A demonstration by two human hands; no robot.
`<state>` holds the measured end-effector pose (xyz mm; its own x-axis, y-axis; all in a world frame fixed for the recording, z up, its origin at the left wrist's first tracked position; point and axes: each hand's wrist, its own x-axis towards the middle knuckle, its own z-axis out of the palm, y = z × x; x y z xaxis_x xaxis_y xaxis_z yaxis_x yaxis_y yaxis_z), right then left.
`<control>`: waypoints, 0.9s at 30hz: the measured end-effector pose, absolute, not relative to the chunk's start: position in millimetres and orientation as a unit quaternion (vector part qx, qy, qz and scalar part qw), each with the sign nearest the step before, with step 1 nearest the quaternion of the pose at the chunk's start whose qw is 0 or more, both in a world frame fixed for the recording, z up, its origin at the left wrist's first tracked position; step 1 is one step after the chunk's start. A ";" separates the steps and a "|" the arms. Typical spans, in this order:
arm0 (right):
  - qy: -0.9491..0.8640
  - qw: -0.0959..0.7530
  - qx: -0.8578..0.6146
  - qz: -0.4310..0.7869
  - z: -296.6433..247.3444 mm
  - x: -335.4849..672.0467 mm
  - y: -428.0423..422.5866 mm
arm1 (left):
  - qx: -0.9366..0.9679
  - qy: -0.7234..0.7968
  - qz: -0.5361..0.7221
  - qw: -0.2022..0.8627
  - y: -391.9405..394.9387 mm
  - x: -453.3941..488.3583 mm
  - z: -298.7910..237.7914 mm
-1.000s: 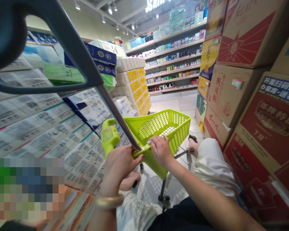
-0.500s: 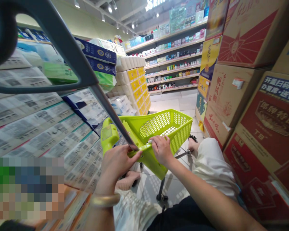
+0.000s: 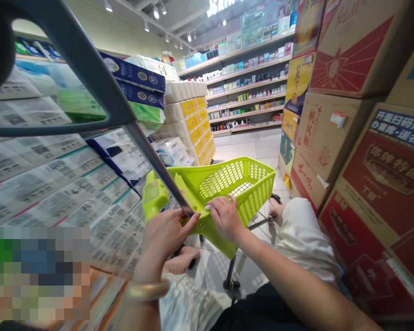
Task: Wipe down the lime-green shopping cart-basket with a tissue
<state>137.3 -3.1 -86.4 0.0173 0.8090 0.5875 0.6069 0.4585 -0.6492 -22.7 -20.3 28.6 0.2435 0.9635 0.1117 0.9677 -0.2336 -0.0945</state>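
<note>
A lime-green plastic shopping cart [image 3: 248, 184] stands in the aisle in front of me, its basket holding nothing I can see. My left hand [image 3: 165, 236] is closed on the near rim of the cart, where a grey metal handle bar [image 3: 152, 161] meets it. A gold bangle [image 3: 146, 290] sits on that wrist. My right hand [image 3: 224, 218] curls over the same rim a little to the right. The grey bar rises up and left to a dark loop close to the camera.
Stacked tissue and paper packs [image 3: 55, 179] line the left side. Tall piles of brown and red cardboard boxes [image 3: 362, 138] wall the right. My knees in pale trousers [image 3: 303, 239] are bent low. Tiled floor [image 3: 244, 149] leads to product shelves [image 3: 248, 87] at the back.
The cart's near rim has drifted slightly left and toward me. Both hands stayed on the rim and shifted a little left with it.
</note>
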 end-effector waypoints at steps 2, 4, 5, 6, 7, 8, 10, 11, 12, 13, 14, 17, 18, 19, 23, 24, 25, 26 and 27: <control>-0.668 0.499 -0.542 0.099 -94.4 148.1 4.4 | -0.787 -0.614 -0.016 0.066 -20.2 -24.1 29.5; -0.647 0.499 -0.567 0.097 -100.2 155.4 9.2 | -0.787 -0.614 -0.017 0.063 -20.0 -25.1 30.3; -0.641 0.500 -0.574 0.095 -101.6 156.7 10.2 | -0.787 -0.614 -0.016 0.064 -19.9 -25.4 30.6; -0.639 0.502 -0.575 0.094 -102.0 156.3 10.0 | -0.787 -0.613 -0.015 0.064 -19.8 -25.6 30.7; -0.640 0.505 -0.571 0.093 -101.4 154.1 8.9 | -0.787 -0.613 -0.014 0.065 -19.7 -25.5 30.9; -0.645 0.508 -0.563 0.091 -99.9 150.7 7.0 | -0.787 -0.614 -0.013 0.066 -19.7 -25.4 31.1; -0.662 0.512 -0.540 0.088 -95.5 141.7 2.3 | -0.785 -0.616 -0.011 0.065 -19.8 -25.0 31.8; -0.672 0.512 -0.528 0.088 -93.3 137.6 0.2 | -0.784 -0.617 -0.011 0.064 -20.0 -24.9 32.2; -0.680 0.510 -0.519 0.089 -91.4 134.4 -1.2 | -0.783 -0.618 -0.011 0.061 -20.0 -25.2 32.6; -0.686 0.508 -0.513 0.090 -90.3 132.8 -1.8 | -0.783 -0.619 -0.011 0.059 -20.0 -25.8 33.0; -0.690 0.505 -0.510 0.092 -90.1 133.0 -1.5 | -0.783 -0.620 -0.012 0.056 -19.8 -26.7 33.2; -0.687 0.497 -0.522 0.091 -94.7 143.4 3.7 | -0.782 -0.621 -0.016 0.046 -18.0 -31.5 32.9; -0.679 0.495 -0.535 0.088 -97.3 148.8 6.1 | -0.782 -0.622 -0.017 0.042 -17.1 -33.3 32.5; -0.667 0.494 -0.551 0.084 -99.9 154.0 8.4 | -0.781 -0.623 -0.017 0.039 -16.3 -34.9 32.2; -0.633 0.495 -0.590 0.078 -104.6 161.0 11.4 | -0.780 -0.625 -0.017 0.035 -14.0 -37.8 31.4; -0.636 0.498 -0.584 0.080 -103.7 157.8 10.2 | -0.781 -0.624 -0.015 0.035 -13.8 -37.7 31.5; -0.643 0.501 -0.573 0.083 -102.0 152.9 8.5 | -0.781 -0.623 -0.014 0.036 -13.7 -37.4 31.5; -0.653 0.504 -0.558 0.087 -99.9 147.0 6.4 | -0.782 -0.623 -0.013 0.037 -13.7 -37.2 31.5; -0.663 0.506 -0.544 0.091 -97.4 141.0 4.4 | -0.783 -0.621 -0.012 0.038 -13.8 -37.0 31.4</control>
